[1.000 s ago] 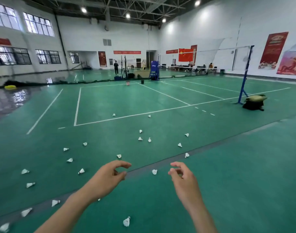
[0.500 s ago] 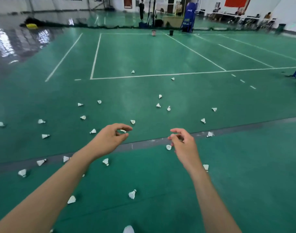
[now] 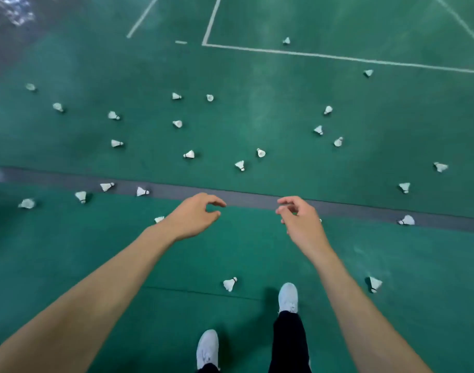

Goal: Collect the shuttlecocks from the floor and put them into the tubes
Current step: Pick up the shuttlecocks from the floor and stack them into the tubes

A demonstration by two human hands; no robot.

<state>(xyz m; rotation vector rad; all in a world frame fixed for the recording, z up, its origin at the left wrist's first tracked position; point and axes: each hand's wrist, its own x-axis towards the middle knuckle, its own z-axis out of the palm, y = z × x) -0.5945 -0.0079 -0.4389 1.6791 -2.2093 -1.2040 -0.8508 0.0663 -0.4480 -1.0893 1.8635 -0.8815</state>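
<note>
Several white feather shuttlecocks lie scattered on the green court floor. The nearest shuttlecock [image 3: 230,284] lies just ahead of my feet, another [image 3: 374,284] to its right. My left hand [image 3: 194,215] and my right hand [image 3: 300,220] hang side by side above the grey seam [image 3: 252,199], fingers loosely curled, holding nothing. More shuttlecocks lie beyond the seam, such as one [image 3: 240,165] and one [image 3: 189,154]. One shuttlecock [image 3: 159,219] is partly hidden by my left wrist. No tube is in view.
My two white shoes [image 3: 287,297] [image 3: 207,348] stand on the near mat. White court lines [image 3: 311,53] run across the far floor. A glossy wet-looking patch [image 3: 12,12] shows at the top left.
The view has tilted down from the hall to the floor at my feet. Both hands stay out in front, loosely curled, holding nothing. My shoes have come into view.
</note>
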